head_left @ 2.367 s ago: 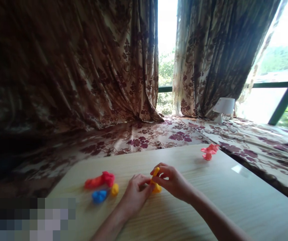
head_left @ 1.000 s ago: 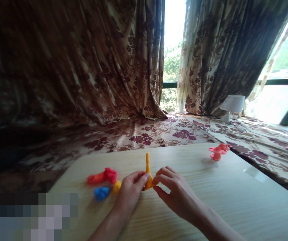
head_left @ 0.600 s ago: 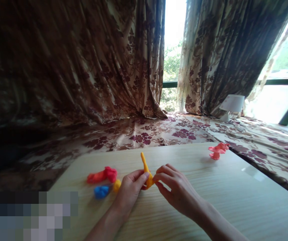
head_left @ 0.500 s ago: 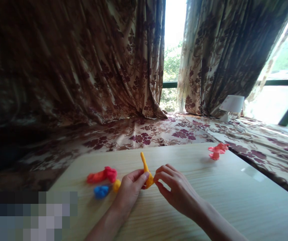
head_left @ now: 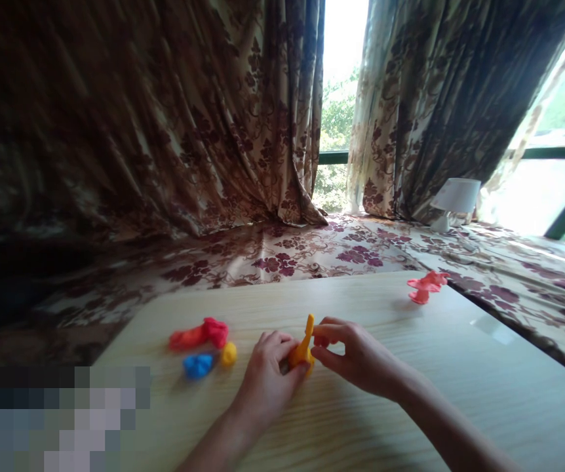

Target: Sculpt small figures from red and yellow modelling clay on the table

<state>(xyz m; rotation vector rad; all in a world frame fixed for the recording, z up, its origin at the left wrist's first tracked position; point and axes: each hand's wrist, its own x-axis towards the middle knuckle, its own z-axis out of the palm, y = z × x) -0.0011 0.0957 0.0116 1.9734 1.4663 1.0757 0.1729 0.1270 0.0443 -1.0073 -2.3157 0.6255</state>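
A yellow modelling clay figure with a thin neck-like stalk is held above the table by my left hand, thumb in front and fingers behind its wide base. From the right, my right hand meets the same clay, its bent fingers and thumb at the edge of the stalk and base. My fingers hide part of the base. Left of my hands lie a small yellow clay ball, a blue clay lump and a red and orange clay lump.
A pink-red clay shape stands near the far right corner of the pale wooden table. Behind are a patterned cloth surface, a white lamp and heavy curtains. A blurred-out patch covers the lower left.
The yellow clay figure has turned, its stalk now leaning right instead of left, and moved slightly right. My left thumb has shifted lower on the base. My right fingers have shifted up beside the stalk.
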